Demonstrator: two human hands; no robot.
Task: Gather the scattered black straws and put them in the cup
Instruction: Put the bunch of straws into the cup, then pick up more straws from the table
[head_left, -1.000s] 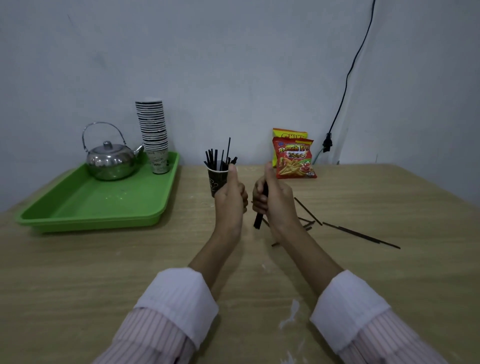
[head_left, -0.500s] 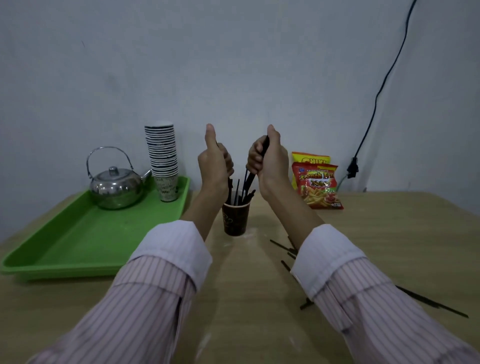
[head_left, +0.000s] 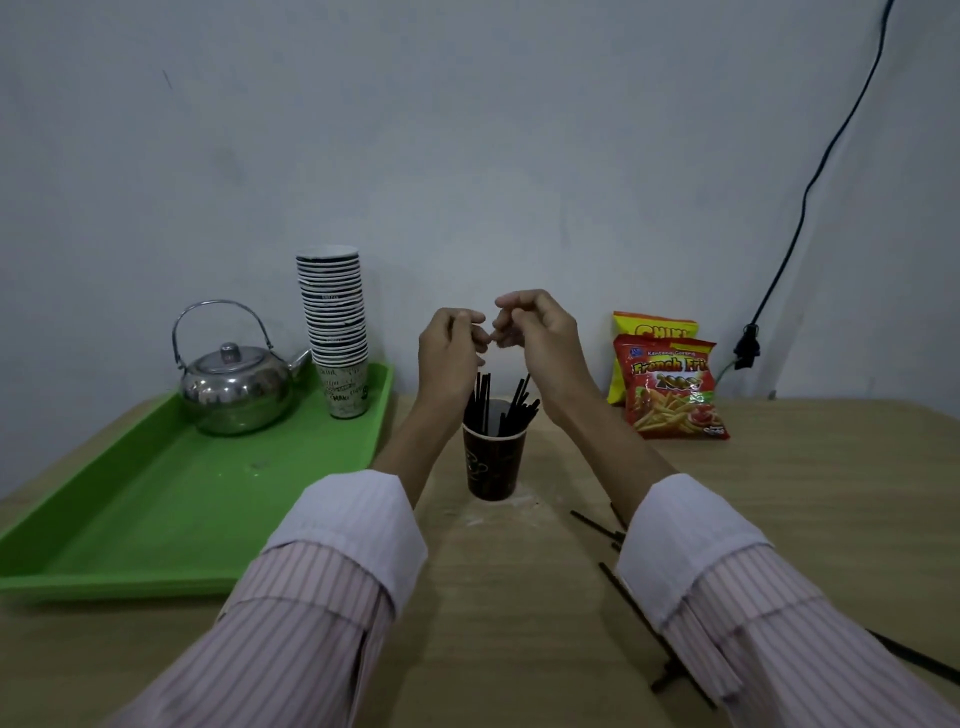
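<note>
1. Wooden table (head_left: 519, 597) against a plain grey wall (head_left: 467, 156); a black cable (head_left: 810, 182) runs down the wall, far right of the cup (head_left: 493, 467).
2. Left of the cup: a green tray (head_left: 156, 519) carrying a steel kettle (head_left: 234, 389) and a tall stack of paper cups (head_left: 335, 322).
3. Right of the cup, by the wall: two snack bags (head_left: 675, 389), one behind the other.
4. The dark cup stands upright at mid-table and holds a bundle of black straws (head_left: 511, 410), which lean out past its rim.
5. Loose straws (head_left: 597, 526) lie on the table right of the cup and nearer the camera. The right sleeve (head_left: 727, 597) covers part of them.
6. The left hand (head_left: 449, 348) and right hand (head_left: 545, 332) hover directly above the cup, clear of the straw tips. Fingers are loosely curled, fingertips nearly meeting. No straw is visible in either hand.
</note>
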